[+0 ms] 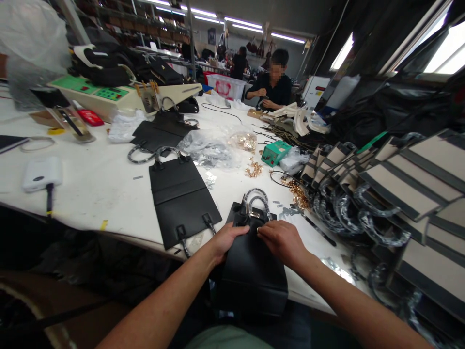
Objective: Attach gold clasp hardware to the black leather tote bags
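A black handbag [254,271] stands at the table's front edge, its looped handles [259,196] wrapped in clear plastic. My left hand [227,240] is closed on the bag's left side, thumb on the front panel and other fingers hidden behind. With fingers pinched together, my right hand [281,238] touches the bag's upper front; a tiny gold-coloured piece shows at its fingertips. A gold metal fitting [255,214] sits between the handles. Left of the bag, a flat black bag panel [181,196] with handles at both ends lies on the table.
Loose gold fittings [254,169] lie mid-table near a green box [276,153]. Stacked beige-and-black bag pieces [414,169] crowd the right. A white device [42,173] and a green-topped machine [105,94] are at left. Across the table sits another person [272,87].
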The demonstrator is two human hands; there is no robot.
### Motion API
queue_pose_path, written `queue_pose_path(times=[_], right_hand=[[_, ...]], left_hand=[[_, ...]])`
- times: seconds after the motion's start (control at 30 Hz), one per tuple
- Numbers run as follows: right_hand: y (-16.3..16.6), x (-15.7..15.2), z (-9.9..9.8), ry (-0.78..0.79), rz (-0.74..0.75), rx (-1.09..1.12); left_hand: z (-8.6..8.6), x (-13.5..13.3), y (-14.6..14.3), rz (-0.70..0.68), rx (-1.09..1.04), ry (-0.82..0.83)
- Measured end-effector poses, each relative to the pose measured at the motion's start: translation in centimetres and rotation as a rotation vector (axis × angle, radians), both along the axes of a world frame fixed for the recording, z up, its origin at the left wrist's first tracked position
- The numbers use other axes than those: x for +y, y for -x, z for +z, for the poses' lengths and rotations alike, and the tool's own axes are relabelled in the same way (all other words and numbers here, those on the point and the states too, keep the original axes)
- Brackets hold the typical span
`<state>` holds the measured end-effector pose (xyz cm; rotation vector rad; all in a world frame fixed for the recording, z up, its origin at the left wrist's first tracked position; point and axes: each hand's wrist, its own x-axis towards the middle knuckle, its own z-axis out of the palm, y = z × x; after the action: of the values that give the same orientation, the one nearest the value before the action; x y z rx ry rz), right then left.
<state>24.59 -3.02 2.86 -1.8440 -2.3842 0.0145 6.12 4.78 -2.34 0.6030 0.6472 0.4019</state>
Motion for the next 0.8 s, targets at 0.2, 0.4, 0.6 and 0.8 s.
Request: queue_pose_path(times=[0.2, 0.4, 0.6, 0.8], right_hand=[[-0.6, 0.5, 0.9, 0.086, 0.134, -0.043], [-0.8, 0.9, 0.9, 0.088, 0.139, -0.057], [-0.6, 0.4, 0.0, 0.073, 0.057, -0.005], [-0.2, -0.3, -0.5, 0.053, 0.006, 0.008]], left_hand=[[0.4, 0.0, -0.1, 0.012, 0.02, -0.009], [0.4, 0.2, -0.2, -0.006, 0.023, 0.027], [0.4, 0.1, -0.3, 0.015, 0.026, 0.014], [0.5, -0.1, -0.2, 0.026, 0.024, 0.008]])
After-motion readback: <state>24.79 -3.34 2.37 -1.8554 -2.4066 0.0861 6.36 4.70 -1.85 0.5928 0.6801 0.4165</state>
